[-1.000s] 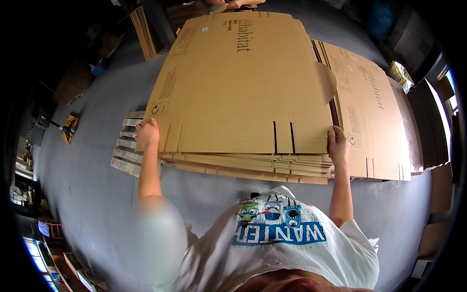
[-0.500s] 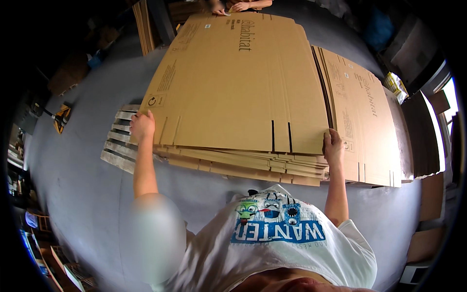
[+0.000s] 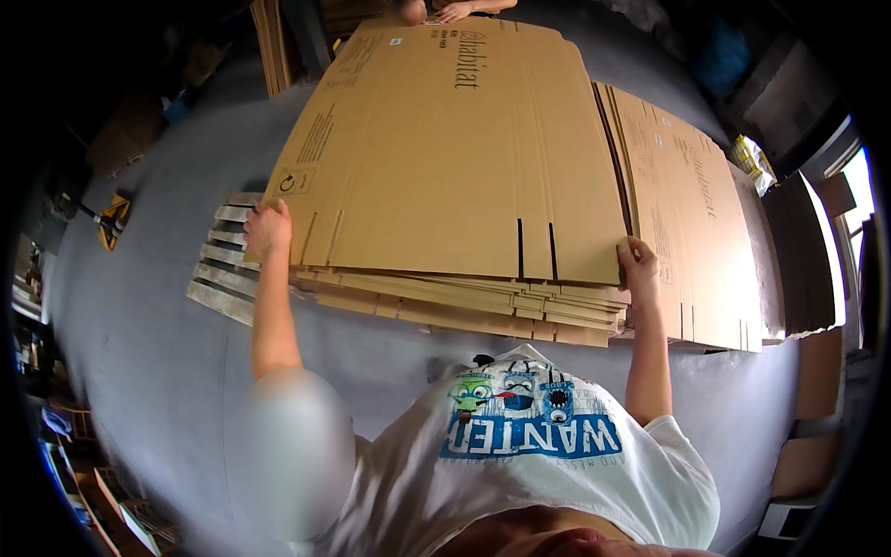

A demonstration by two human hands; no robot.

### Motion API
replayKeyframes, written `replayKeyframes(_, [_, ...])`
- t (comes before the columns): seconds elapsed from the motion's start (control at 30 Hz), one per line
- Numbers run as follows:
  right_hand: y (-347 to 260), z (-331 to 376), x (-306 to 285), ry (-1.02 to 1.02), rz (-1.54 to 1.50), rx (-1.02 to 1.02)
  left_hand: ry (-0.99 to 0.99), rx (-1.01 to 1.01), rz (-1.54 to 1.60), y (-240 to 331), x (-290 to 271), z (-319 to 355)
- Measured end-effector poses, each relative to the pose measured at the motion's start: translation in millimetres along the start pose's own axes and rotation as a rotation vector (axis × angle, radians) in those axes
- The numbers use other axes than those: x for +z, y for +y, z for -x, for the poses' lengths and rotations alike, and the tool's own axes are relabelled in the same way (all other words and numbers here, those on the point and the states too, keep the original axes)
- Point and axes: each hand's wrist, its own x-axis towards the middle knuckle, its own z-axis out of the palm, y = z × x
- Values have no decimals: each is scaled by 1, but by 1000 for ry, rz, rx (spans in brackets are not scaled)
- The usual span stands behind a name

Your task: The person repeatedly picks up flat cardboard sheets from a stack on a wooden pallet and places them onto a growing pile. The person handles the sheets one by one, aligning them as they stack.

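A large flat cardboard box blank [image 3: 436, 186], printed and with slots at its near edge, lies on top of a stack of similar blanks [image 3: 418, 299]. My left hand [image 3: 268, 229] is closed round its left edge near the front corner. At the near right corner my right hand [image 3: 639, 265] pinches the same blank, fingers behind the edge and thumb toward me. The sheet's near edge sits slightly above the uneven edges of the blanks below. Beyond the far end, a co-worker's hands [image 3: 455, 12] are at the edge of the sheet.
To the right stands a second stack of flat printed boxes [image 3: 691, 232], with more cardboard [image 3: 806, 265] past it. A wooden pallet [image 3: 223, 265] shows at the left, and a yellow pallet jack [image 3: 113, 223] stands farther left on the grey floor [image 3: 167, 343].
The near right corner of the top blank has risen a little, with my right hand now pinching it. My left hand keeps its grip. The co-worker's hands have shifted slightly.
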Motion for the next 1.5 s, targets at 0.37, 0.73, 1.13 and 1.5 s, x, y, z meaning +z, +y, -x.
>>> replayKeyframes(0.37, [-56, -36, -60, -2, -653, -18, -195, 77, 239, -14, -31, -32])
replayKeyframes(0.73, [-46, 18, -404, 427, -696, -367, -1059, 16, 1696, 223, -101, 206])
replayKeyframes(1.13, [99, 14, -215, 434, -562, 1, -945, 315, 1355, 538, -88, 450])
replayKeyframes(1.5, [266, 3, -206, 396, -517, 336, -979, 808, 1537, 378, -147, 366])
